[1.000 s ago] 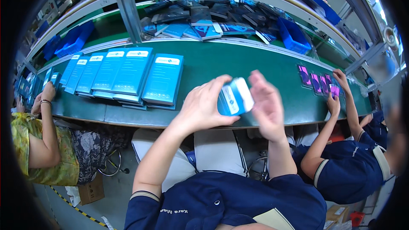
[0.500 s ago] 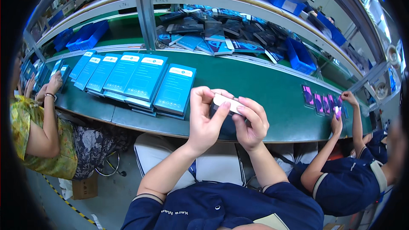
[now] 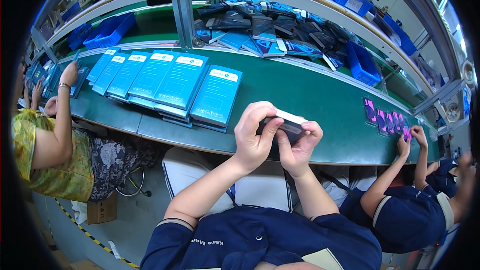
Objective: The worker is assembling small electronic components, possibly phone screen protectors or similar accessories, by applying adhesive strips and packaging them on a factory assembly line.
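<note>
Both hands are raised over the near edge of the green workbench (image 3: pixel 280 87). Between them is a small, flat, dark box with a white edge (image 3: pixel 292 127), tilted, with the white side upward. My left hand (image 3: pixel 255 132) is closed on one end of it, thumb on the dark face. At the other end my right hand (image 3: pixel 301 149) pinches it between thumb and fingers. Part of the box is hidden by my fingers. Just left of my hands are stacks of light-blue boxes (image 3: pixel 216 95) with white labels, leaning on one another in a row.
Behind the bench lies a heap of dark and blue packages (image 3: pixel 265 27), with a blue bin (image 3: pixel 361 65) beside it. Pink-and-black packs (image 3: pixel 387 120) lie near a co-worker's hands (image 3: pixel 412 137) at right. Another person's hand (image 3: pixel 68 74) handles blue boxes at left. A metal post (image 3: pixel 184 15) supports the shelf.
The box has turned in my hands, so its dark face now shows beneath the white edge. The whole view has shifted slightly. Co-workers' hands on both sides have moved.
</note>
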Demonstrator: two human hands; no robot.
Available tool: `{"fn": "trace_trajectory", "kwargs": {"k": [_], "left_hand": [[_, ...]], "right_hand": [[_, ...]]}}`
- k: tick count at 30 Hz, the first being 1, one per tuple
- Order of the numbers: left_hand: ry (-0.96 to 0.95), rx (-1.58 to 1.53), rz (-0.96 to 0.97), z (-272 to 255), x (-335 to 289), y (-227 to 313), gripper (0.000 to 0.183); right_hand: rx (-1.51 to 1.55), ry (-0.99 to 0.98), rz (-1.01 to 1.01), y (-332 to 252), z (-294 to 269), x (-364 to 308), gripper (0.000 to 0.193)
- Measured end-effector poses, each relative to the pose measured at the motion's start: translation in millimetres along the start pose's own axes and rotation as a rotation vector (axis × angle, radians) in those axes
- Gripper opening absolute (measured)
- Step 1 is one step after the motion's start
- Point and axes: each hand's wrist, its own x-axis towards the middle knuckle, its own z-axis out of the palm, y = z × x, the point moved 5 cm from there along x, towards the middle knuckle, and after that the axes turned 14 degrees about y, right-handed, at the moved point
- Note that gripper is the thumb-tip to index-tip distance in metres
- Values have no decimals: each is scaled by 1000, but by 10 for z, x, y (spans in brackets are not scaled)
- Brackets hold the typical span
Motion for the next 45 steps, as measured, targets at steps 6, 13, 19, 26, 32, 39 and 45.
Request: {"fn": "trace_trajectory", "kwargs": {"k": [6, 13, 19, 26, 32, 39, 45], "left_hand": [[-439, 760, -67, -53, -269, -139, 60], [-660, 899, 22, 88, -241, -224, 71], [-515, 858, -118, -174, -46, -445, 68], [-522, 841, -176, -76, -92, -519, 74], [-496, 820, -196, -152, 14, -549, 75], [-501, 902, -161, -225, 97, -804, 76], [-490, 947, -146, -265, 135, -922, 66]], "right_hand": [[-286, 264, 352, 343, -274, 731, 55], [10, 78, 897, 879, 632, 1011, 66], [-287, -317, 598, 1261, 1111, 639, 48], [-345, -167, 676, 1540, 686, 590, 30], [-483, -296, 555, 1509, 757, 517, 30], [-447, -283, 479, 1510, 675, 478, 28], [-396, -197, 448, 1601, 530, 431, 26]]}}
